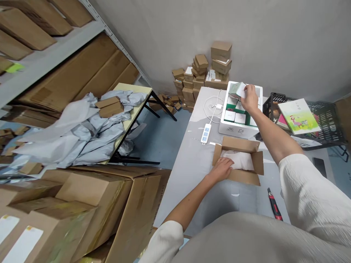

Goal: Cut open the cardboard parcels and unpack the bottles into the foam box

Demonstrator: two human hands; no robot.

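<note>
In the head view, my right hand [250, 98] is closed on a small white-and-green box [237, 89], holding it tilted at the top of a white foam bin [238, 129]. Green dividers part the bin, and several small white boxes [229, 115] sit in its compartments. Nearer to me stands a cardboard carton [240, 143] with its flaps spread. White wrapping [242, 160] lies inside it. My left hand [221, 169] rests over the carton's left front corner, its fingers laid on the edge of the wrapping. What is under the wrapping is hidden.
A red-and-black utility knife [274, 204] lies on the grey table [189, 175], near my right side. A power strip [206, 133] with a white cable lies left of the bin. To the right, a black crate [331, 124] holds books. Cardboard boxes [117, 193] crowd the left.
</note>
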